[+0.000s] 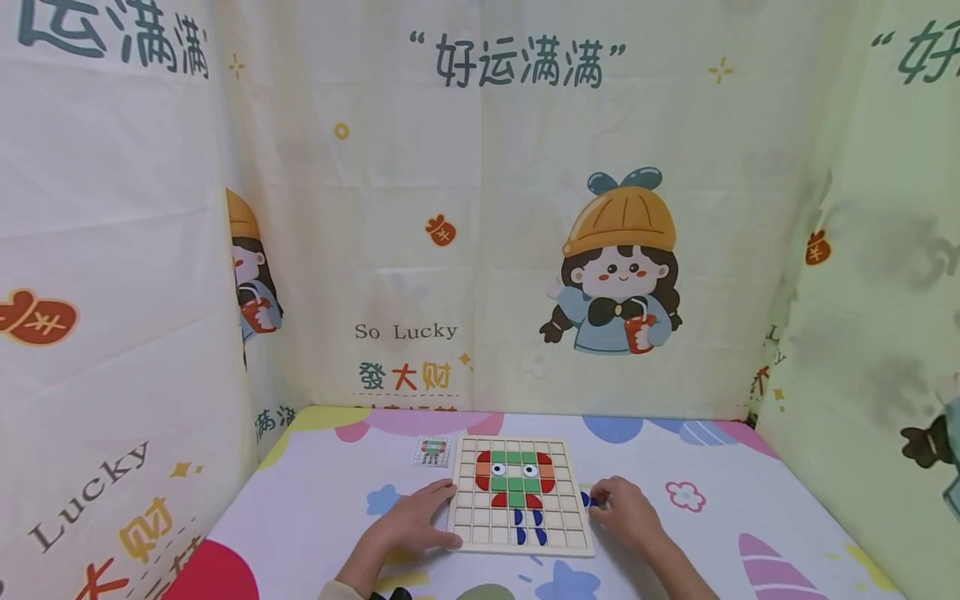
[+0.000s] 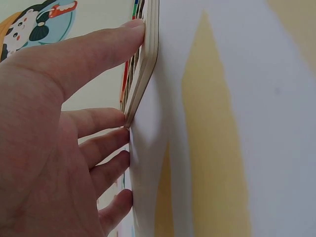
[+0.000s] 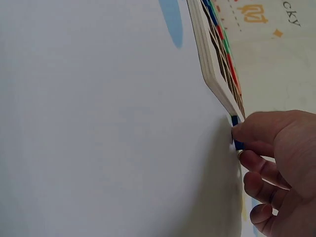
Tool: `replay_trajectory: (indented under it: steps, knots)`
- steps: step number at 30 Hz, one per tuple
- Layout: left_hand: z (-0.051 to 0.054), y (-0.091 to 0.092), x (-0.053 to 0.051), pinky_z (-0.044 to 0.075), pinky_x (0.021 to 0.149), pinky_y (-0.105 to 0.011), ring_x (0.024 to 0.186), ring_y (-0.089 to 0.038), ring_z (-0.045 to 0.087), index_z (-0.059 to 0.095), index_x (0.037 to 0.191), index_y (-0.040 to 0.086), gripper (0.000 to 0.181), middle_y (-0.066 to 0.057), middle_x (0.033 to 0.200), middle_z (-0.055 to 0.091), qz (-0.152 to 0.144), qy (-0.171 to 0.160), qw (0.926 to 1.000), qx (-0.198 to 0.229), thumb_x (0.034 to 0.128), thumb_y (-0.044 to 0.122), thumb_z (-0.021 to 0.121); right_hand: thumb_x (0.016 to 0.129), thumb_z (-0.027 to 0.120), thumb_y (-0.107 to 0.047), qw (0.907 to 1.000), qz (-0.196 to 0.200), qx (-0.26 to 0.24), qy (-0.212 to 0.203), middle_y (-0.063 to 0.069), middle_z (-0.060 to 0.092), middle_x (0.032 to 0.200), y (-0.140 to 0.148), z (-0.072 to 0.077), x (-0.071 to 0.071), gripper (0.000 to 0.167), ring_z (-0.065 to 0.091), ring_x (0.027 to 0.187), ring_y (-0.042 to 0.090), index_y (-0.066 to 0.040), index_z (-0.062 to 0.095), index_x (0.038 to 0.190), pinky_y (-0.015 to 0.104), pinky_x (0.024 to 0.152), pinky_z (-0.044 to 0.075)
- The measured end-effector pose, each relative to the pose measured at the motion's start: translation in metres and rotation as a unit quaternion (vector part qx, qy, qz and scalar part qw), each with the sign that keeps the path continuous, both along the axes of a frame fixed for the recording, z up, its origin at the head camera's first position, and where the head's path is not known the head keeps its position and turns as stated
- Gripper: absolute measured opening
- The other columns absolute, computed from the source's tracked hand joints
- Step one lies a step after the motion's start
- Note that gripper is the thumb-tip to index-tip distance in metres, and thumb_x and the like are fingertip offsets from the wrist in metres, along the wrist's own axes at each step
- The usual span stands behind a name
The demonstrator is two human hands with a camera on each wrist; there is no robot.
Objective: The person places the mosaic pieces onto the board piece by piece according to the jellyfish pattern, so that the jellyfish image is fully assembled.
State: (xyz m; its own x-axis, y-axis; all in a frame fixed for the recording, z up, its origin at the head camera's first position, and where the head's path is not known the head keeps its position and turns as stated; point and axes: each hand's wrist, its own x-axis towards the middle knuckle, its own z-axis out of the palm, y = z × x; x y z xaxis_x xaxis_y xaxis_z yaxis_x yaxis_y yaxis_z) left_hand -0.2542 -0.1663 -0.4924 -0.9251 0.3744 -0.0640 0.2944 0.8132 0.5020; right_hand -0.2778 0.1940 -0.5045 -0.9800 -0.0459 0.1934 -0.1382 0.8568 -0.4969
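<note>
A wooden grid board (image 1: 480,533) lies on the table, with red, orange, green, white and blue pieces set in its squares as a figure. My left hand (image 1: 416,518) rests at the board's left side, its thumb touching the near left corner. In the left wrist view the fingers (image 2: 106,121) reach out fairly straight along the board's edge. By the board's right edge my right hand (image 1: 628,512) pinches a dark blue piece (image 3: 239,145) between thumb and forefinger. Part of that piece is hidden by the fingertips.
A small card (image 1: 431,452) with a printed figure on a grid lies beyond the board's upper left corner. Patterned cloth walls (image 1: 510,275) enclose the table (image 1: 720,550) at the back and both sides. The tabletop carries coloured printed shapes.
</note>
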Motion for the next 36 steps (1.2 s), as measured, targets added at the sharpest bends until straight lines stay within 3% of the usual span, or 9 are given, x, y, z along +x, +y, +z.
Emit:
replay_trajectory:
  steps: [4, 10, 26, 30, 36]
  knots:
    - [-0.001, 0.000, 0.000, 0.033, 0.109, -0.064, 0.140, -0.039, 0.037, 0.044, 0.145, 0.012, 0.084, -0.008, 0.154, 0.039, 0.001, 0.001, 1.0000, -0.003, 0.0767, 0.051, 0.074, 0.072, 0.076, -0.008, 0.9998, 0.003, 0.004, 0.017, -0.003, 0.063, 0.082, 0.006, 0.000, 0.001, 0.020, 0.054, 0.076, 0.011, -0.010, 0.073, 0.092, 0.037, 0.073, 0.050]
    - [0.000, 0.000, 0.001, 0.033, 0.108, -0.064, 0.140, -0.039, 0.037, 0.044, 0.145, 0.011, 0.084, -0.009, 0.153, 0.039, -0.003, 0.003, 1.0000, -0.004, 0.0772, 0.052, 0.074, 0.070, 0.080, -0.011, 0.9993, 0.008, -0.013, 0.034, -0.004, 0.060, 0.079, 0.008, -0.001, 0.001, 0.019, 0.052, 0.074, 0.010, -0.012, 0.072, 0.088, 0.031, 0.070, 0.046]
    - [0.002, -0.001, 0.002, 0.033, 0.108, -0.064, 0.140, -0.040, 0.036, 0.044, 0.144, 0.011, 0.083, -0.009, 0.154, 0.039, 0.000, -0.006, 1.0000, 0.006, 0.0774, 0.050, 0.075, 0.074, 0.079, -0.014, 0.9991, 0.012, -0.039, 0.004, -0.003, 0.060, 0.081, -0.012, 0.009, 0.002, 0.015, 0.048, 0.072, 0.012, -0.013, 0.072, 0.087, 0.023, 0.062, 0.041]
    - [0.002, -0.001, 0.002, 0.033, 0.109, -0.064, 0.140, -0.040, 0.036, 0.044, 0.144, 0.012, 0.083, -0.009, 0.154, 0.039, 0.000, -0.007, 0.9999, 0.008, 0.0774, 0.050, 0.075, 0.074, 0.080, -0.017, 0.9989, 0.031, -0.036, 0.000, -0.005, 0.059, 0.081, -0.026, 0.008, 0.002, 0.014, 0.049, 0.073, 0.011, -0.015, 0.073, 0.086, 0.022, 0.063, 0.042]
    - [0.002, 0.000, 0.002, 0.033, 0.109, -0.064, 0.141, -0.039, 0.036, 0.044, 0.145, 0.013, 0.083, -0.009, 0.154, 0.039, 0.003, -0.011, 0.9999, 0.011, 0.0771, 0.050, 0.075, 0.076, 0.080, -0.023, 0.9951, 0.092, -0.033, 0.012, -0.009, 0.059, 0.082, -0.049, 0.005, 0.004, 0.013, 0.047, 0.072, 0.008, -0.018, 0.073, 0.085, 0.020, 0.060, 0.041]
